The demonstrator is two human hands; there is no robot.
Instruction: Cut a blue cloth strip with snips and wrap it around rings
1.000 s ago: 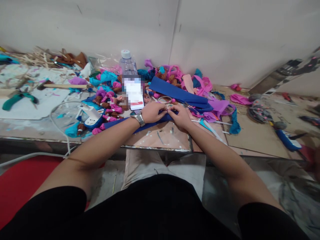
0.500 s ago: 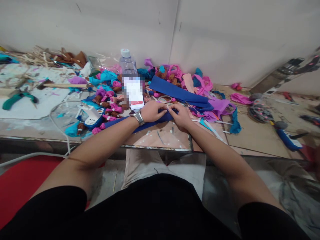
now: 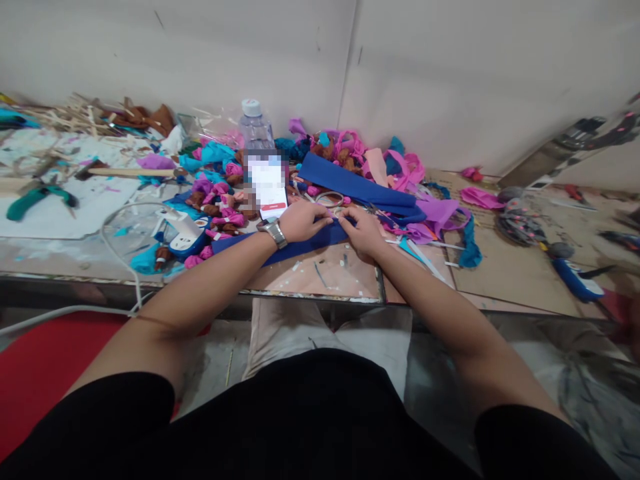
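Observation:
A long dark blue strip of crepe paper (image 3: pixel 295 248) lies across the low table in front of me. My left hand (image 3: pixel 300 222), with a metal watch on its wrist, rests on the strip with its fingers curled down and pinched at the strip's upper edge. My right hand (image 3: pixel 367 233) sits just to the right, fingers closed on the same strip's end. The two sets of fingertips almost touch near a small ring of white tape (image 3: pixel 339 213). What the fingertips pinch besides the paper is too small to make out.
A phone (image 3: pixel 268 185) stands before a water bottle (image 3: pixel 255 125). Around them lie pink, teal and brown paper bundles (image 3: pixel 220 200), a folded blue sheet (image 3: pixel 357 187), a white power strip with cable (image 3: pixel 183 230), green pliers (image 3: pixel 35 198), wooden sticks (image 3: pixel 75 113) and tools at the right (image 3: pixel 575 280).
Both hands have shifted slightly up and away along the blue strip, and the fingers have closed tighter together. Nothing else has moved.

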